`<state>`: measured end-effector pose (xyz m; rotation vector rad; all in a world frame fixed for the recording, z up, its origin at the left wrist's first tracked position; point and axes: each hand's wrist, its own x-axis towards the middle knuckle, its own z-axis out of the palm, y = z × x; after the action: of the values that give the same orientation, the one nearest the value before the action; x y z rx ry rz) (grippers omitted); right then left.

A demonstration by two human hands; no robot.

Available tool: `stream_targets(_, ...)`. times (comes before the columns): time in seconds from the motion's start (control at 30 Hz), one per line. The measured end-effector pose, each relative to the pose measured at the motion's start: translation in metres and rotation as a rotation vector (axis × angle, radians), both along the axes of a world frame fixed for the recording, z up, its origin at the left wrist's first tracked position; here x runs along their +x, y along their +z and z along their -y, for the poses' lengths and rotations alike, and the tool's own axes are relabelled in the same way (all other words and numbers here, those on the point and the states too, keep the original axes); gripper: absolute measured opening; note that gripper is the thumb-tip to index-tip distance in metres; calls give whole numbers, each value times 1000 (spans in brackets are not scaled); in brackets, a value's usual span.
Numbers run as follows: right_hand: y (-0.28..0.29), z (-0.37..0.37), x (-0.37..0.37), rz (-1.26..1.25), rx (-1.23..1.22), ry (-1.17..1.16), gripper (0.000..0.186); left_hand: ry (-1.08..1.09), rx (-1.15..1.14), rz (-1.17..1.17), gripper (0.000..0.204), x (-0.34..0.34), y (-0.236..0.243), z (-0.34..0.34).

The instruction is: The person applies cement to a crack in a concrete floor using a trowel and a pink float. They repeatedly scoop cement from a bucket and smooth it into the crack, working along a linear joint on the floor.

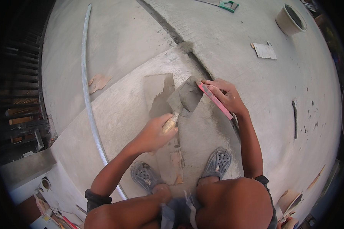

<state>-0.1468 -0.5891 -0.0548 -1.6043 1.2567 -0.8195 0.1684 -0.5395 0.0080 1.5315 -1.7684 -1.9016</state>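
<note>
My left hand grips the pale handle of a trowel, whose blade points away from me. A lump of wet grey mortar lies at the blade. My right hand is closed on a pink flat tool, seen edge-on and smeared with cement; its far end is close to the mortar. Below both tools is the grey concrete floor, with a darker wet patch left of the mortar. A dark groove runs from the far edge toward the mortar.
A long pale pipe lies on the left beside torn brown paper. Far right stand a bucket and a white board piece; a green-handled saw lies far off. A dark bar lies at right. My shoes flank the work.
</note>
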Motion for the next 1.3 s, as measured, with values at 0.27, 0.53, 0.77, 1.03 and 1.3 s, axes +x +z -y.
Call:
stream_targets(0.27,-51,-25,0,65,161,-65,40,-30,-150,69,33,-32,-27,2)
stream_targets(0.53,-112,-73,29,799,600,-267,37,51,-349,232,40,-51,-60,-21)
stream_targets(0.77,-112,-77,31,1166,649,-505,35,175,-270,143,52,-50,-81,-33)
stream_targets(1.03,-89,-93,-45,787,516,-603,33,380,-19,-50,37,-7,-40,-57)
stream_targets(1.3,-54,-116,8,-373,-137,-371,39,582,82,-63,40,13,-22,-106)
